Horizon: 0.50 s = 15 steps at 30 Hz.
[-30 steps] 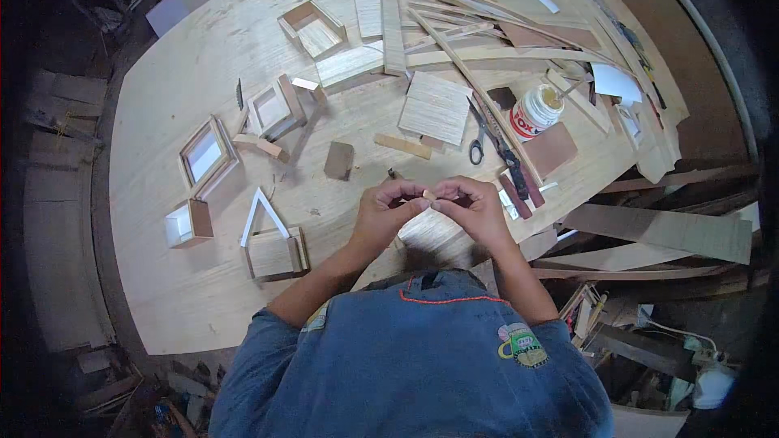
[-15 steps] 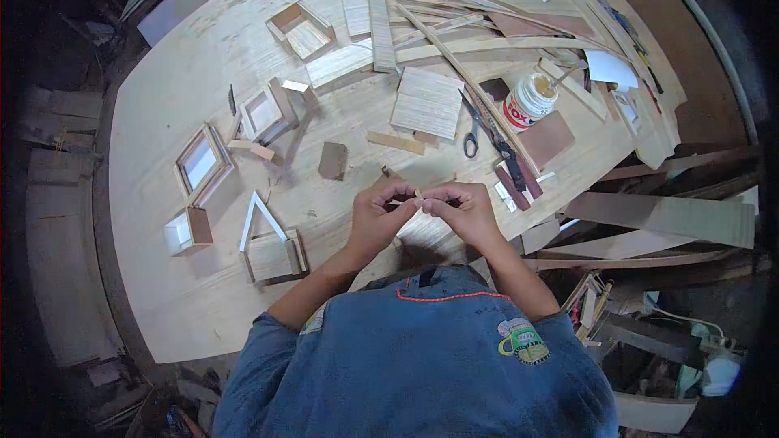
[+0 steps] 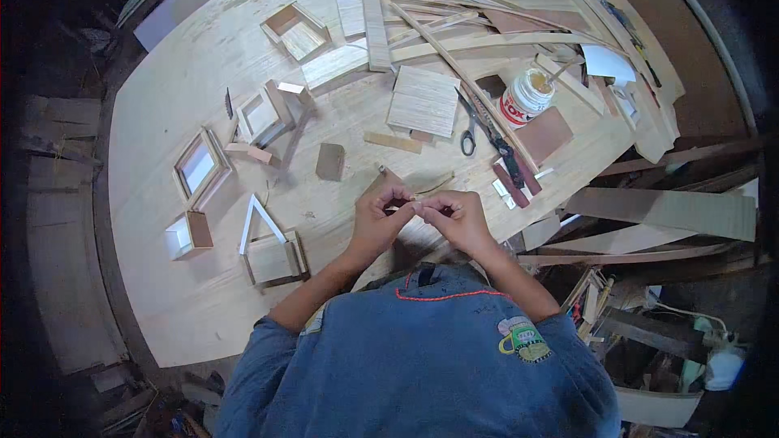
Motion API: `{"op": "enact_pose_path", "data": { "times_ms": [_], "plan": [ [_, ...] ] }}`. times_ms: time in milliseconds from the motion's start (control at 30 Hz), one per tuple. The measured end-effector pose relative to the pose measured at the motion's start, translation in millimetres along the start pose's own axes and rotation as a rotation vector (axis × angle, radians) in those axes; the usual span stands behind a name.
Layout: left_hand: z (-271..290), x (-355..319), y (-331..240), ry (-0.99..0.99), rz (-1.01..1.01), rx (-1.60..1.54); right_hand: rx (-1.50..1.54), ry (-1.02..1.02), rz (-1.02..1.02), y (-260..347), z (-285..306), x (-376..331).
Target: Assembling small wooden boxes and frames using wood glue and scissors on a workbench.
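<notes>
Leftward on my feed since earlier: right hand, then in fingertip pinch with left hand on small piece, mid-frame.

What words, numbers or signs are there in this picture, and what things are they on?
White jar: big lettering on its red-and-white label; it looks like a brand, so I won't copy it.
Blue shirt: tiny marks on the green part of its mug-shaped patch, too small to read.
I can't make out any other writing, numbers or signs.
</notes>
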<state>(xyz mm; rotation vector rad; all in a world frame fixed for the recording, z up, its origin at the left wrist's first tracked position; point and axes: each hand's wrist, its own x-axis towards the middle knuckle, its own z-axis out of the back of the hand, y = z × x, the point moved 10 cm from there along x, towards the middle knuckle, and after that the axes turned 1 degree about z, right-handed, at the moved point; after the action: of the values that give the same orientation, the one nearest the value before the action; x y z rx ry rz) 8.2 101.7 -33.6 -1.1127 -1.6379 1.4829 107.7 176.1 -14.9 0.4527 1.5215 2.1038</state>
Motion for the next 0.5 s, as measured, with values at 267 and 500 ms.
{"op": "enact_pose_path", "data": {
  "times_ms": [267,500],
  "plan": [
    [-2.5,-1.2,10.7,0.01,0.109,-0.176,0.236,0.014,-0.109,-14.5,-6.8,-0.8],
    [-2.5,-2.1,23.6,0.045,0.197,-0.256,0.094,-0.08,0.021,-14.4,3.5,-0.1]
  ]
}}
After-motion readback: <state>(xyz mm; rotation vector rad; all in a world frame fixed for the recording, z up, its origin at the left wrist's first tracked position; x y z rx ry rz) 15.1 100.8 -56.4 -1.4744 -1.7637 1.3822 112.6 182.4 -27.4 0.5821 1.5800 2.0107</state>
